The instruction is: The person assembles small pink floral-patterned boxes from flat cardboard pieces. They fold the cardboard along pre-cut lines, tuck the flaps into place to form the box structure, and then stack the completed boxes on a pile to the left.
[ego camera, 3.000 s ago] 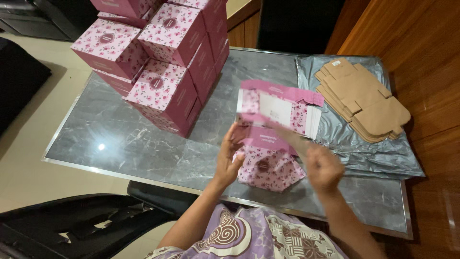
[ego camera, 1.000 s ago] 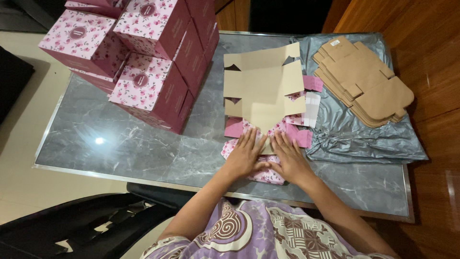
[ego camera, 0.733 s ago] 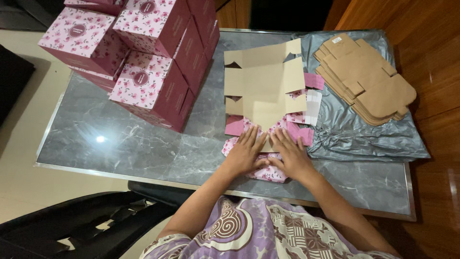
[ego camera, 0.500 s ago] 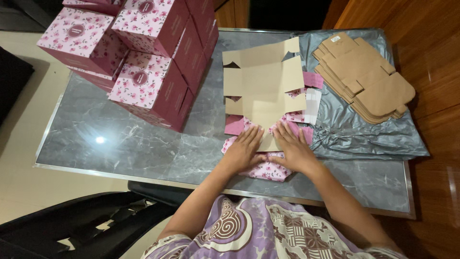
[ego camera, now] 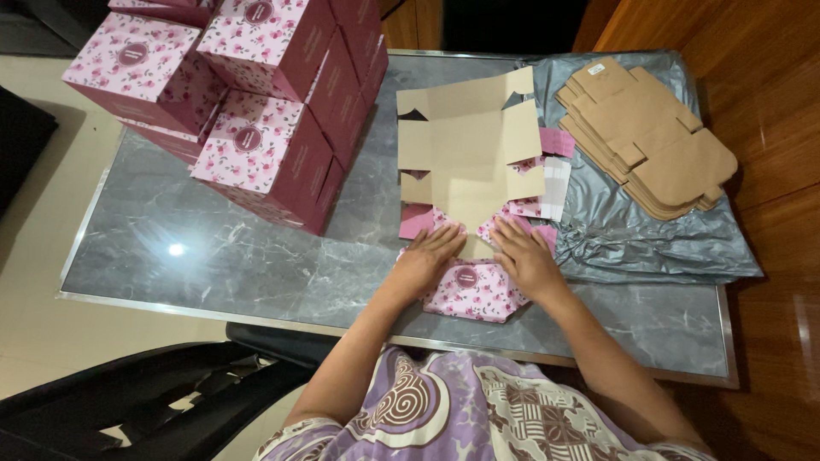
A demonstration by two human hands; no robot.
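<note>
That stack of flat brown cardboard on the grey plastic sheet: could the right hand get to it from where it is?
Probably yes. The right hand lies flat on the unfolded box, and only bare grey plastic sheet separates it from the brown stack.

box flattened — both hands pressing now

Flat box blank: unfolded cardboard sheet, plain brown inner face up, pink floral printed side showing on the flaps along its right and near edges. Lies flat on the worktop, right of centre, reaching from the far edge almost to the near edge. Near flap, pink floral with a round dark emblem, faces up.
</note>
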